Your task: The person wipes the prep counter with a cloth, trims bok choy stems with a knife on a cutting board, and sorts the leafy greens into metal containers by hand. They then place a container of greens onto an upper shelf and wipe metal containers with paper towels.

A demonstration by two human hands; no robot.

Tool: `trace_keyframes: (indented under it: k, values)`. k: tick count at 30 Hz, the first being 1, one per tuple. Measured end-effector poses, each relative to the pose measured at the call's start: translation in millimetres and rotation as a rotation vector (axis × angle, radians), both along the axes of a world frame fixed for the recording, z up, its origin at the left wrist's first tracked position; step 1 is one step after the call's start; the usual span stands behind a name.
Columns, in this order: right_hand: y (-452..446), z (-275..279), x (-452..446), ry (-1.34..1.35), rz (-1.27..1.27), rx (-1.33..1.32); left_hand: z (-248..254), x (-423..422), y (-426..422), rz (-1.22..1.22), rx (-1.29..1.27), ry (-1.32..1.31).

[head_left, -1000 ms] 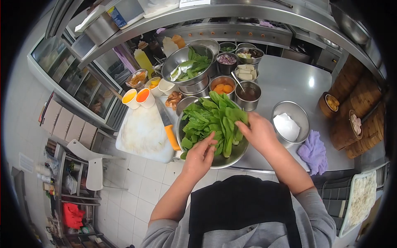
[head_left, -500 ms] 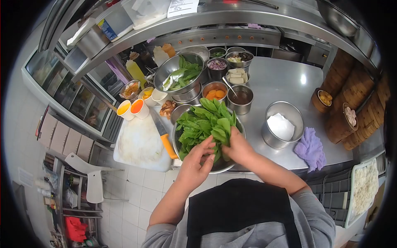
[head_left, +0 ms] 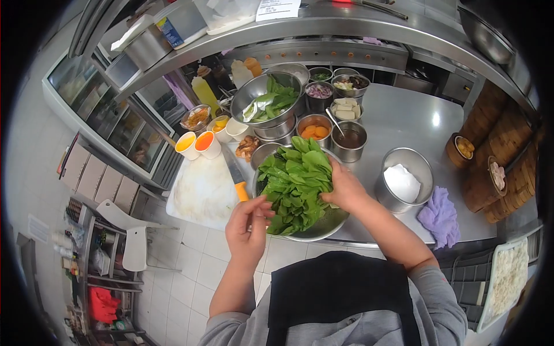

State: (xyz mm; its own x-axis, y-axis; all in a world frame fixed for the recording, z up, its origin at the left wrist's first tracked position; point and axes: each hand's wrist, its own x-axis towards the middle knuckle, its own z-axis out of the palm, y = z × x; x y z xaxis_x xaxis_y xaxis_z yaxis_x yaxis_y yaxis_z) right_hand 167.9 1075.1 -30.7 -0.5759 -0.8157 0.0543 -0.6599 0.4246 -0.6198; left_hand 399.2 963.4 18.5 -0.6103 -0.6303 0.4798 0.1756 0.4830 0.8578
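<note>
Leafy greens (head_left: 297,187) fill much of a large steel bowl (head_left: 332,226) at the counter's front edge. My right hand (head_left: 345,187) is wrapped round the right side of the bunch, fingertips partly hidden by leaves. My left hand (head_left: 248,224) is raised at the bowl's left rim, fingers loosely curled and apart, with nothing seen in it. Just beyond that hand, a knife with an orange handle (head_left: 241,191) lies at the right edge of a white cutting board (head_left: 202,190).
A steel pot with white contents (head_left: 407,179) and a purple cloth (head_left: 440,216) are on the right. Behind stand an orange-filled pot (head_left: 314,131), a pot with a spoon (head_left: 348,144) and a bowl of leaves (head_left: 268,101). Bamboo steamers (head_left: 482,184) line the far right.
My left hand has drawn back from the leaves to the left. My right hand has stayed at the greens, which now sit more bunched together. The camera view has shifted slightly.
</note>
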Motion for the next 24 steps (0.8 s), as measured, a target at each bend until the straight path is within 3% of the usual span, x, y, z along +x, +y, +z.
trace_keyframes:
  k: [6,8,10,12,14,17,18,20,21,24]
  values:
    - [-3,4,-1,-0.027,-0.155,0.037,-9,4,-7,0.028,0.086,-0.032]
    - [5,2,-12,-0.223,-0.036,-0.321,-8,3,-7,0.020,0.117,-0.023]
    - [8,10,-20,-0.355,-0.042,-0.437,-4,1,-8,-0.019,0.245,-0.006]
    - [17,29,-29,-0.888,0.103,-0.586,2,-4,-6,-0.067,0.272,0.029]
    - [23,38,-32,-0.938,0.160,-0.633,10,-12,-2,-0.130,0.297,0.062]
    - [25,22,-38,-1.457,0.244,-0.789,17,-23,4,-0.211,-0.058,0.055]
    - [26,22,-36,-1.446,0.237,-0.802,21,-30,11,-0.227,-0.062,0.060]
    - [26,24,-27,-1.519,0.172,-0.849,29,-44,34,-0.399,0.164,0.047]
    - [29,28,-22,-1.491,0.170,-0.872,29,-50,39,-0.462,0.058,-0.098]
    - [41,44,-8,-1.363,0.124,-0.904,14,-78,64,-0.511,0.146,-0.238]
